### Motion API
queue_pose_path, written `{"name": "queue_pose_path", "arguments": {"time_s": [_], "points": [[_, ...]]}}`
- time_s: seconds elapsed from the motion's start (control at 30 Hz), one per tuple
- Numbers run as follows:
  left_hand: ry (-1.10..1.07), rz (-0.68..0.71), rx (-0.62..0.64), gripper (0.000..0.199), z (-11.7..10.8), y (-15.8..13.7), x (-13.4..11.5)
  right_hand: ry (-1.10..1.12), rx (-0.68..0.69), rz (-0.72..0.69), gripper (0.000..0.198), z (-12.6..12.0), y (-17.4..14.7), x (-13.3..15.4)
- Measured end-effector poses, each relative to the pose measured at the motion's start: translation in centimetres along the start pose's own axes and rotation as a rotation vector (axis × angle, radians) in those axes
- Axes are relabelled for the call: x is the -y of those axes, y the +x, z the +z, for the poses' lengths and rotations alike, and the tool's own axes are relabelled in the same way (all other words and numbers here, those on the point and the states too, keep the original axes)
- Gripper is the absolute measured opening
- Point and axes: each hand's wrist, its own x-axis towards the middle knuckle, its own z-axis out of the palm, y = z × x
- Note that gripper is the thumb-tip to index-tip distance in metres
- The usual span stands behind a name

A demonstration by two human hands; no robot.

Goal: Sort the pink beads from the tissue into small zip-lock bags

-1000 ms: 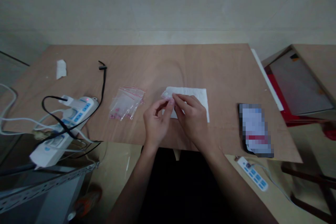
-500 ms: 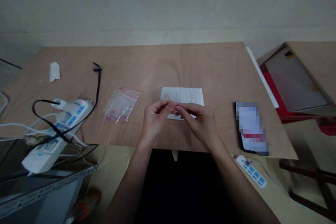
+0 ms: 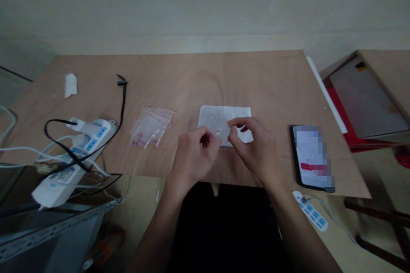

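Note:
Over a white paper sheet (image 3: 214, 115), my left hand (image 3: 197, 153) is closed in a pinch on a thin red thread (image 3: 216, 132), a short end of which sticks up past the fingertips. A faint stretch of red shows between the two hands. My right hand (image 3: 258, 149) is a little apart to the right, its thumb and forefinger curled together at the tips. A bit of red shows inside its curl, seemingly the same thread; the exact hold is too small to see clearly. Both hands are above the sheet's near part.
Clear zip bags (image 3: 152, 126) with small pink pieces lie left of the sheet. Farther left, a white power strip (image 3: 96, 134) carries plugs and a black cable (image 3: 123, 102). A phone (image 3: 312, 158) lies at the right. A paper scrap (image 3: 71, 85) is at the back left.
My hands, touching at the fingertips before, have drawn apart. The right hand has moved right and the left has turned and lowered slightly, leaving red thread showing between them.

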Motion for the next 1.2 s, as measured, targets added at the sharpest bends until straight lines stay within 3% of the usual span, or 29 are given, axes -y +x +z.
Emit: {"name": "queue_pose_path", "arguments": {"time_s": [0.1,0.17,0.23,0.37,0.5,0.63,0.73,0.83,1.0,1.1,1.2], "points": [[-0.147,0.000,0.073,0.025,-0.1,0.3,0.0,0.326,0.282,-0.162,0.061,-0.8,0.3,-0.7],[-0.204,0.006,0.102,0.025,-0.1,0.4,0.1,0.485,0.453,-0.151,0.085,-0.8,0.3,-1.4],[-0.228,0.000,0.108,0.024,0.0,0.4,0.3,0.577,0.500,-0.116,0.092,-0.6,0.1,-2.2],[-0.278,-0.035,0.146,0.027,0.2,0.5,0.5,0.720,0.467,-0.112,0.087,0.3,-0.2,-3.1],[-0.268,-0.019,0.174,0.029,-0.1,0.6,0.3,0.835,0.417,-0.082,0.061,0.6,-0.2,-3.2],[-0.298,0.021,0.188,0.033,-0.4,0.6,0.3,0.902,0.424,0.056,0.046,0.4,-0.1,-2.6],[-0.295,0.069,0.095,0.035,0.1,1.1,1.8,0.970,0.450,0.188,0.045,0.3,-0.1,-2.4],[-0.039,0.172,-0.025,0.029,1.6,1.9,4.8,0.919,0.403,0.255,0.045,0.1,0.3,-3.1],[0.410,0.210,0.084,0.049,3.5,1.4,8.7,0.550,0.358,0.238,0.047,-0.7,2.2,-5.6],[0.465,0.198,0.028,0.050,3.6,0.3,9.3,0.340,0.412,0.204,0.046,-1.2,3.4,-7.0],[0.308,0.218,-0.080,0.050,3.4,0.0,8.9,0.214,0.449,0.156,0.045,-1.1,4.1,-7.6]]}}
